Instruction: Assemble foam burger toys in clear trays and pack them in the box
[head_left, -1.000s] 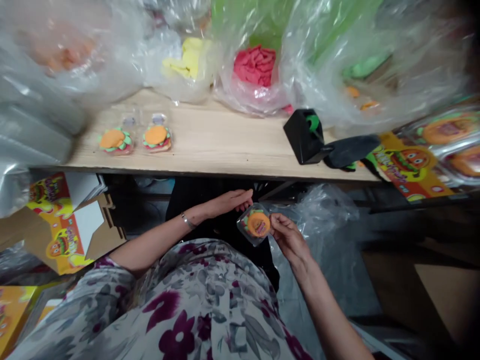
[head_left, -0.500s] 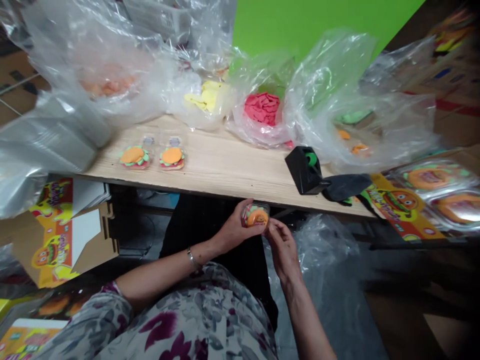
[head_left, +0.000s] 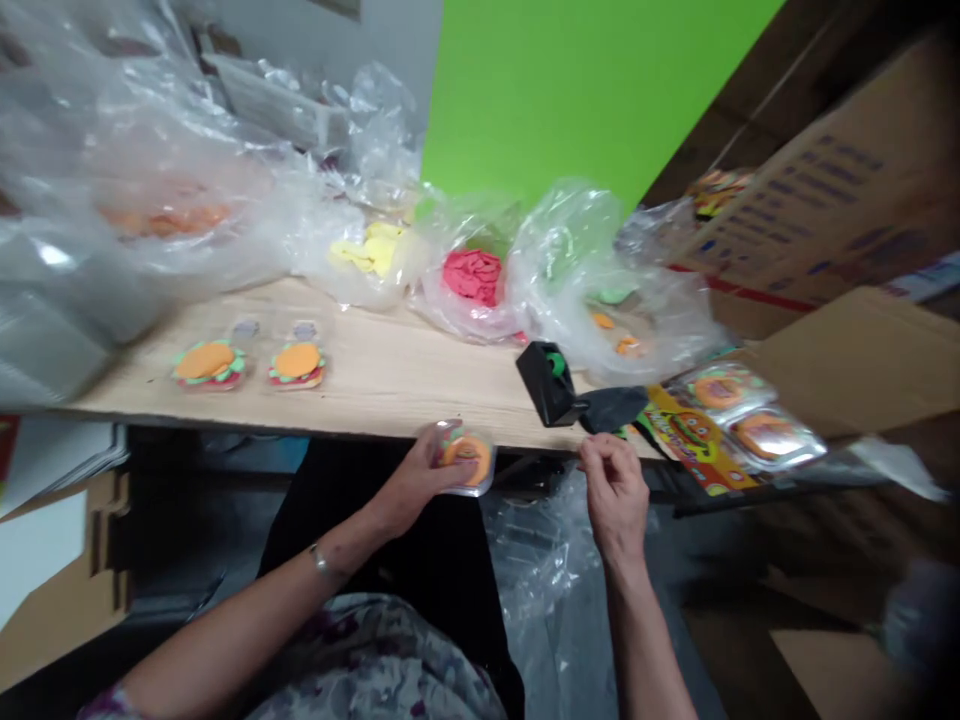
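Observation:
My left hand [head_left: 412, 484] grips a small clear plastic pack [head_left: 469, 462] with a toy-like burger inside, held over my lap at the table's front edge. To the right, my right hand [head_left: 616, 492] is closed, its fingers curled and thumb pressed to them; whatever they may hold is too small to see. Just beyond it stand a black tape dispenser [head_left: 546, 385] with a green core and a dark cloth [head_left: 613, 406]. At the table's left lie two open clear packs, one burger [head_left: 208, 362] in the first and another burger [head_left: 297, 366] in the second.
Along the back of the wooden table [head_left: 405, 385] sit plastic bags with orange pieces [head_left: 176, 218], yellow pieces [head_left: 371, 250] and red pieces [head_left: 472, 276]. Packed burgers on a printed card [head_left: 694, 440] lie at the right end. Cardboard boxes [head_left: 825, 170] stand beyond.
My right hand has left the pack and moved right, to below the tape dispenser. The left hand still holds the pack. The whole view has shifted toward the right.

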